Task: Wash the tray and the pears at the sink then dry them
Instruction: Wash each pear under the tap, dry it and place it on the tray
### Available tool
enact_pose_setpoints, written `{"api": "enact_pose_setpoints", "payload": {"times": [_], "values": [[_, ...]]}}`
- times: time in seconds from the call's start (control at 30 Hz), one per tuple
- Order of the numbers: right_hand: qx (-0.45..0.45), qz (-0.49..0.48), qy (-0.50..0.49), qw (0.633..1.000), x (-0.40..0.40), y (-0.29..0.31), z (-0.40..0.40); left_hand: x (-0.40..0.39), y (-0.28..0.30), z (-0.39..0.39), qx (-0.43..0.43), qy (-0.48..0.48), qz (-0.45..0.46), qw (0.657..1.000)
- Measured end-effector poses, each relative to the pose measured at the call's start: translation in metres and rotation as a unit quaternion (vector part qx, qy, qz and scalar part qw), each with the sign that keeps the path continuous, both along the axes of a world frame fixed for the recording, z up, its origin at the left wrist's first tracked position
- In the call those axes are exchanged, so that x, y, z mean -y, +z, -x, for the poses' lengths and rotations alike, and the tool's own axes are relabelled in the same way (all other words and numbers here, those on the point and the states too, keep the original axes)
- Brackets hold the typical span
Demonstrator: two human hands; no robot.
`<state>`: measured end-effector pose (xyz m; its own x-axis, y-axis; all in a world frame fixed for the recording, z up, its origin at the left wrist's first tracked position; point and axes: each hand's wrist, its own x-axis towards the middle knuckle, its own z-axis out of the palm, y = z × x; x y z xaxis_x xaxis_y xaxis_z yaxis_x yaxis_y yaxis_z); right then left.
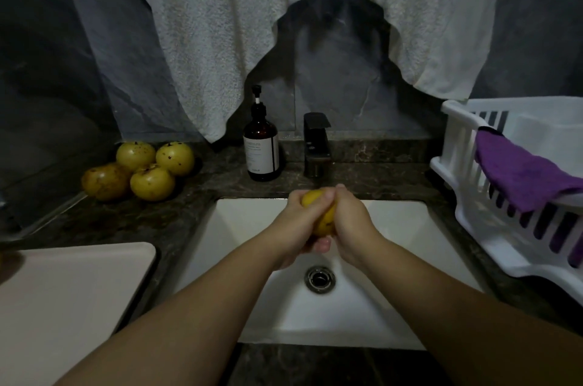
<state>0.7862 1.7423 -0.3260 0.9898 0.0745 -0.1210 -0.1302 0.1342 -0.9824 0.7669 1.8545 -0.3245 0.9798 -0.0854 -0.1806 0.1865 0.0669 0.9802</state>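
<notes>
Over the white sink [239,224], below the dark tap [316,145], both my hands wrap one yellow pear [321,218]. My left hand [299,228] cups it from the left and underneath. My right hand [350,228] grips it from the right, fingers curled over the top. Several more yellow, brown-spotted pears [138,169] lie in a cluster on the dark counter at the back left. A pale tray [69,297] lies flat on the counter at the front left.
A brown pump soap bottle [262,149] stands left of the tap. A white dish rack [504,196] with a purple cloth [523,177] draped over its rim sits at the right. A white towel [220,22] hangs on the wall above. The drain [320,279] lies under my wrists.
</notes>
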Motion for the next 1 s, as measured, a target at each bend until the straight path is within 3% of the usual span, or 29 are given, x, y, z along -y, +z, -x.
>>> {"api": "enact_pose_setpoints", "payload": {"times": [0.07, 0.13, 0.2, 0.33, 0.37, 0.43, 0.5, 0.57, 0.7, 0.87, 0.93, 1.0], "values": [[0.145, 0.069, 0.020, 0.987, 0.005, 0.001, 0.004, 0.001, 0.003, -0.003, -0.007, 0.012, 0.021, 1.000], [0.215, 0.133, 0.019, 0.967, 0.006, 0.000, 0.004, -0.001, 0.007, -0.006, -0.030, 0.023, 0.009, 0.999], [0.187, 0.153, -0.002, 0.970, 0.003, -0.001, 0.000, -0.003, 0.005, -0.006, -0.029, 0.028, -0.047, 0.998], [-0.022, 0.043, -0.016, 0.999, -0.002, 0.002, 0.001, -0.001, -0.002, -0.002, -0.020, 0.024, -0.030, 0.999], [0.015, 0.065, -0.010, 0.998, -0.001, 0.002, 0.004, 0.001, 0.000, -0.001, -0.032, 0.027, -0.009, 0.999], [0.183, 0.160, 0.023, 0.970, 0.001, 0.000, 0.012, 0.000, 0.008, 0.000, -0.063, 0.047, 0.046, 0.996], [0.265, 0.204, 0.041, 0.941, 0.002, -0.003, 0.013, -0.004, 0.011, -0.001, -0.081, 0.071, 0.068, 0.992], [0.241, 0.189, 0.021, 0.952, -0.001, -0.002, 0.008, -0.004, 0.011, 0.003, -0.073, 0.068, 0.058, 0.993], [0.065, 0.043, -0.038, 0.996, -0.008, 0.000, 0.003, 0.003, 0.005, 0.004, -0.007, 0.055, 0.017, 0.998], [0.217, 0.152, -0.015, 0.964, -0.003, 0.000, 0.008, 0.004, 0.018, 0.004, -0.087, 0.066, 0.095, 0.990], [0.167, 0.113, -0.034, 0.979, -0.002, 0.001, 0.003, 0.005, 0.012, 0.004, -0.044, 0.054, 0.047, 0.996], [0.056, 0.036, -0.029, 0.997, -0.004, 0.000, -0.001, 0.008, 0.005, 0.003, 0.006, 0.052, -0.015, 0.998]]}}
